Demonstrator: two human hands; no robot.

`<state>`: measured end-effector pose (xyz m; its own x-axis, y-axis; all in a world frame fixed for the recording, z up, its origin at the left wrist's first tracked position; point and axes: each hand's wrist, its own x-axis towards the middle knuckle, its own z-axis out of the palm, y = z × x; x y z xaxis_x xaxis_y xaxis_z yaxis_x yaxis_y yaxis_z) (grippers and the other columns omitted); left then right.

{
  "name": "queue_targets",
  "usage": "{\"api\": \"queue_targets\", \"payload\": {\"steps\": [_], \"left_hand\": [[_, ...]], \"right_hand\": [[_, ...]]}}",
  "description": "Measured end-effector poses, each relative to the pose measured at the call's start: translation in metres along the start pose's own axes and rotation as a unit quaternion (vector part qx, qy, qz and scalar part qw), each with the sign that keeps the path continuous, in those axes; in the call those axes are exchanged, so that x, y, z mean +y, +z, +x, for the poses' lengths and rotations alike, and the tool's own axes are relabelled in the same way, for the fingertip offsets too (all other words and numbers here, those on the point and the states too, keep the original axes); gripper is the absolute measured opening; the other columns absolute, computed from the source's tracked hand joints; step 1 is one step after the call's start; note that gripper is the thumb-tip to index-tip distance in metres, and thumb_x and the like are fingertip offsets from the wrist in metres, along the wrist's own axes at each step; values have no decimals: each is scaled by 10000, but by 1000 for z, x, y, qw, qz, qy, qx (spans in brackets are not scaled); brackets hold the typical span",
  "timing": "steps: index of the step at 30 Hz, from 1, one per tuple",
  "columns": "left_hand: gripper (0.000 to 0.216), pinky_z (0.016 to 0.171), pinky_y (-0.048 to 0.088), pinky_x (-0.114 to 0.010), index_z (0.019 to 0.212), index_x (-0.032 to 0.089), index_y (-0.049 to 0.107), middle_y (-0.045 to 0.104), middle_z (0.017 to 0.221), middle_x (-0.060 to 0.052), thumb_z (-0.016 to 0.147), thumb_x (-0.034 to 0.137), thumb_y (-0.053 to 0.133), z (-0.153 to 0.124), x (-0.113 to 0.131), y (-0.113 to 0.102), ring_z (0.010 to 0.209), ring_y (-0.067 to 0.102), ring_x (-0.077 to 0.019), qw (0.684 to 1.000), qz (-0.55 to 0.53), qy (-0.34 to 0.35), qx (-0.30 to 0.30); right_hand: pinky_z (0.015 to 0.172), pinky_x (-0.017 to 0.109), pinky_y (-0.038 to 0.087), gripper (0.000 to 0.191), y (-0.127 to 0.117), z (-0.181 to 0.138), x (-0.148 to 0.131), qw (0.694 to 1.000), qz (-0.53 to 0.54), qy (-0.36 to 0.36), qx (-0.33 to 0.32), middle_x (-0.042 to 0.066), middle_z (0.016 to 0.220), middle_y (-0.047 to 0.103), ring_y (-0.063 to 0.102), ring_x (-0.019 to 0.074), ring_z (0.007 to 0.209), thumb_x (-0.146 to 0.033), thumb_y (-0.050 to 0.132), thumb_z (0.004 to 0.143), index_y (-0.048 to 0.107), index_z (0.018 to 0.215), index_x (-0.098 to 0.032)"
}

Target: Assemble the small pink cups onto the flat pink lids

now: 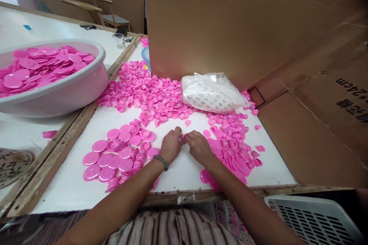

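Now, 1 pink piece (183,138) is pinched in the fingertips of the left hand (171,144) and right hand (198,146). Past the fingers lies 1 bag (211,93), its print too small to read; left of them, 1 tub (71,93); right, a box (322,130) reading "24cm" upside down.

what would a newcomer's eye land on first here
Probably the bright pink plastic cups and flat discs spread over the white tabletop, with the left hand and right hand meeting over a small pink piece in the middle. Next, the large white basin at left, heaped with more discs, and the clear plastic bag before the tall cardboard panel.
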<state>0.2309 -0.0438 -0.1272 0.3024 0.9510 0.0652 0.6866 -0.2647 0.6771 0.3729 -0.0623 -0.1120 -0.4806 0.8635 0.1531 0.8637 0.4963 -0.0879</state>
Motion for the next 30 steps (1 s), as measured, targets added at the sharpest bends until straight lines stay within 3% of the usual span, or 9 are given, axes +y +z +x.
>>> {"api": "queue_targets", "payload": {"steps": [4,7,9,11,13,14,17,22,30], "left_hand": [[252,690,424,-259,978,192,452,613,882,-36,750,154,553,0,0,-2,848,573,-171,1000,-15,4,-4],[233,683,435,-252,951,201,482,626,901,-28,740,185,579,-1,0,-10,823,585,-161,998,-62,6,-10],[194,658,436,-237,905,203,507,638,839,-10,731,213,592,-2,0,-17,766,593,-147,994,-104,-2,-22],[163,607,428,-219,851,196,530,637,729,11,720,256,607,-2,-1,-25,682,592,-132,988,-144,-24,-47],[185,539,408,-204,800,182,544,615,624,25,690,299,636,-2,-1,-30,593,575,-121,980,-172,-70,-76],[202,507,397,-199,782,175,546,599,581,28,674,311,650,-2,-2,-31,553,564,-117,974,-182,-99,-87],[232,449,384,-191,757,162,536,562,496,37,640,299,682,1,-2,-31,466,540,-106,954,-211,-181,-109],[253,459,453,-213,698,167,490,561,457,34,609,252,712,7,-6,-25,457,579,-130,921,-268,-242,-146],[301,484,505,-241,672,173,451,615,500,3,623,320,709,4,-10,-24,497,627,-167,913,-269,-250,-178]], "right_hand": [[651,304,328,253,-5,6,-1,1000,-2,-4,-8,62,726,579,451,182,722,24,405,705,592,740,-143],[635,279,341,208,-9,10,4,995,86,50,-13,52,706,593,481,170,723,-34,434,748,601,714,-154],[593,250,357,195,-8,10,6,970,202,130,-21,28,669,590,503,148,674,-112,430,800,596,710,-159],[561,226,379,204,-4,7,5,922,329,203,-25,4,669,594,524,126,627,-196,408,842,598,776,-161],[590,225,413,224,-1,1,0,884,408,228,-8,2,748,621,555,121,666,-255,398,864,602,899,-168],[630,232,427,236,1,-2,-2,881,418,221,7,10,808,630,567,123,714,-273,406,868,602,956,-175],[717,253,429,233,1,-11,-8,916,368,156,35,38,938,619,563,135,826,-304,492,849,619,1014,-198],[688,267,421,166,1,-15,-5,967,241,78,19,43,886,619,515,160,838,-327,607,785,666,881,-205],[760,332,411,267,15,-23,-7,976,196,59,75,69,967,618,459,196,921,-298,566,815,614,1067,-225]]}}
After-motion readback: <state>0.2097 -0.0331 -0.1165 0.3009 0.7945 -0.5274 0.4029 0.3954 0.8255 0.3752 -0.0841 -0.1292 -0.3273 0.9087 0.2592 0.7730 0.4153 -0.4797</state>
